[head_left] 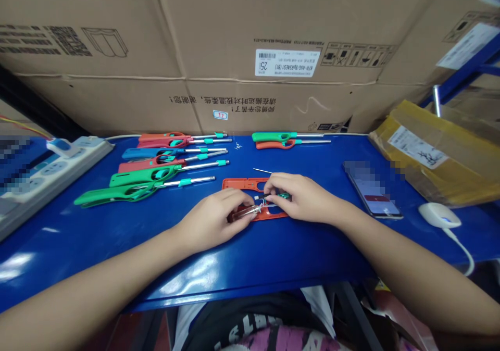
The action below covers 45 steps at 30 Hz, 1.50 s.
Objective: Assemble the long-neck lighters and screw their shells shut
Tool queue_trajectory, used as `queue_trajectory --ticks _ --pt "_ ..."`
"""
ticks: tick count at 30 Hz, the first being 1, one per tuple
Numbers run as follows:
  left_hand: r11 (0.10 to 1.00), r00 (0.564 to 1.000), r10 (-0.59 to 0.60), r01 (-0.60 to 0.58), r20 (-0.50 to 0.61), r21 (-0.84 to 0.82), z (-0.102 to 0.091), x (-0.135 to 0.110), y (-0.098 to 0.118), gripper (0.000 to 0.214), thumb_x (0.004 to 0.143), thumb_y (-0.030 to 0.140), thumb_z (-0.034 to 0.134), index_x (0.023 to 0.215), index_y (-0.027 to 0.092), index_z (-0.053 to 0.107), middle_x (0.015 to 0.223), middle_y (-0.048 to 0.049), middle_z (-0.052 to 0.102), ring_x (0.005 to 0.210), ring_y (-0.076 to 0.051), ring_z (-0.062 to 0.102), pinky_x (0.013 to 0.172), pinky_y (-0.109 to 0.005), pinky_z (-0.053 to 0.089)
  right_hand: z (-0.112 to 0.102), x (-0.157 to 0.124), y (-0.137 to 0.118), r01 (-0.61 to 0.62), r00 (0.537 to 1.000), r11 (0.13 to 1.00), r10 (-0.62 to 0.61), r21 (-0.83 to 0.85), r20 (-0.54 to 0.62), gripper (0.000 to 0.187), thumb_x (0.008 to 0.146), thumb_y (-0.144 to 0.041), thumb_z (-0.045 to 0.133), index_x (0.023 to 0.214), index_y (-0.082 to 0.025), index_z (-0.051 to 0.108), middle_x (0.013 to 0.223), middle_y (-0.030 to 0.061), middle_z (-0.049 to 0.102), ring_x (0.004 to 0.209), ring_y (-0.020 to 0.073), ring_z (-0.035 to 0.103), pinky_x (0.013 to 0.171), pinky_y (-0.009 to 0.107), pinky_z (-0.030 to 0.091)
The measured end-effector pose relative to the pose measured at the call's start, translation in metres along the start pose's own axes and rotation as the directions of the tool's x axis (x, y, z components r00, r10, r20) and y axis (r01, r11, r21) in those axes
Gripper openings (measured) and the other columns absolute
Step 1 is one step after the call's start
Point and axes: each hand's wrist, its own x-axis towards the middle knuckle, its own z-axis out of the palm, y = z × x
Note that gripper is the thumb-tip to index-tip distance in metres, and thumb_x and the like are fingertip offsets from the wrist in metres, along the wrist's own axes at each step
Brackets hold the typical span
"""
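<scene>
My left hand (221,216) is closed, thumb and fingers pinching a clear lighter fuel tank (245,213) above an orange lighter shell half (278,216). Close by, my right hand (299,197) is closed on a small black igniter part (269,197), with a green piece (284,196) under its fingers. Thin white wire or tubing shows between the two hands. Behind them lies a second orange shell half (238,184), partly covered by my right fingers. A thin metal rod (262,171) rests on the table just past it.
Several assembled gas lighters (144,176) lie at the left, and a green one (271,136) and an orange one (273,145) at the back. A power strip (50,166) edges the left side. A phone (371,190), a white device (439,215) and a yellow-taped parcel (441,153) sit at the right.
</scene>
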Motion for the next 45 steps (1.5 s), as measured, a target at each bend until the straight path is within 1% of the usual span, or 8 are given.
queue_trajectory --ticks 5,10,14,17,23,29,36,45 --pt "0.999 1.0 0.029 -0.029 -0.002 0.013 0.001 0.0 -0.002 0.018 0.098 0.027 0.058 0.112 0.02 0.067 0.097 -0.0046 0.068 0.086 -0.017 0.063 0.074 -0.028 0.051 0.004 0.001 0.003 0.0 0.999 0.999 -0.001 -0.034 -0.034 0.006 0.096 -0.017 0.056 0.098 -0.019 0.062 0.099 0.0044 0.069 0.089 0.0172 0.062 0.077 0.03 0.046" --pt "1.0 0.994 0.009 -0.01 -0.108 -0.012 0.001 0.001 -0.002 0.016 0.097 0.025 0.061 0.11 0.02 0.07 0.091 -0.0029 0.069 0.08 -0.015 0.061 0.072 -0.027 0.05 0.002 0.001 0.006 0.071 0.995 0.98 -0.083 -0.188 -0.059 0.013 0.099 -0.023 0.053 0.104 -0.019 0.065 0.107 0.0068 0.07 0.104 0.0228 0.058 0.086 0.035 0.048" --pt "1.0 0.983 -0.002 0.007 -0.185 0.023 -0.001 0.003 -0.002 0.015 0.096 0.026 0.062 0.106 0.019 0.07 0.092 -0.0034 0.069 0.082 -0.017 0.061 0.075 -0.03 0.05 -0.004 0.0 0.005 0.095 0.988 0.966 -0.121 -0.239 -0.097 0.015 0.098 -0.022 0.051 0.101 -0.018 0.065 0.103 0.0076 0.069 0.099 0.0227 0.056 0.085 0.035 0.047" --pt "0.999 0.979 0.009 0.002 -0.204 0.051 -0.002 0.004 -0.003 0.015 0.097 0.026 0.061 0.107 0.019 0.07 0.098 -0.0045 0.071 0.088 -0.019 0.061 0.081 -0.034 0.05 -0.008 -0.002 0.002 0.1 0.992 0.957 -0.116 -0.271 -0.045 0.014 0.096 -0.021 0.052 0.096 -0.018 0.065 0.094 0.0065 0.069 0.09 0.021 0.058 0.078 0.034 0.045" --pt "0.999 0.981 0.021 -0.016 -0.193 0.031 -0.002 0.005 -0.006 0.016 0.098 0.026 0.06 0.109 0.02 0.07 0.104 -0.0055 0.073 0.094 -0.02 0.061 0.084 -0.036 0.051 -0.014 -0.005 -0.003 0.051 0.998 0.947 -0.035 -0.317 0.053 0.009 0.093 -0.024 0.056 0.094 -0.019 0.063 0.094 0.0053 0.068 0.083 0.0188 0.06 0.067 0.03 0.04" --pt "0.997 0.976 0.081 -0.078 -0.202 0.021 -0.002 0.006 -0.006 0.016 0.099 0.023 0.059 0.112 0.02 0.069 0.105 -0.0058 0.073 0.096 -0.019 0.062 0.085 -0.036 0.052 -0.001 -0.002 0.002 0.171 0.985 0.945 -0.169 -0.279 0.03 0.019 0.1 -0.036 0.056 0.103 -0.02 0.067 0.105 0.0068 0.069 0.098 0.0213 0.061 0.078 0.033 0.046" --pt "0.988 0.972 0.155 -0.15 -0.178 0.042 -0.002 0.007 -0.008 0.02 0.1 0.019 0.057 0.117 0.019 0.068 0.106 -0.0069 0.072 0.098 -0.019 0.062 0.087 -0.035 0.052 0.004 -0.001 0.003 0.27 0.96 0.925 -0.279 -0.267 0.005 0.03 0.105 -0.029 0.045 0.092 -0.018 0.07 0.092 0.0061 0.072 0.086 0.0197 0.058 0.079 0.033 0.046" --pt "0.974 0.981 0.189 -0.182 -0.039 0.135 -0.012 0.008 -0.008 0.024 0.103 0.022 0.051 0.12 0.02 0.068 0.11 -0.0081 0.07 0.099 -0.02 0.06 0.089 -0.036 0.052 -0.001 0.001 0.003 0.366 0.93 0.894 -0.364 -0.258 0.055 0.029 0.102 -0.02 0.044 0.089 -0.019 0.07 0.09 0.0072 0.072 0.082 0.0208 0.053 0.076 0.034 0.045"
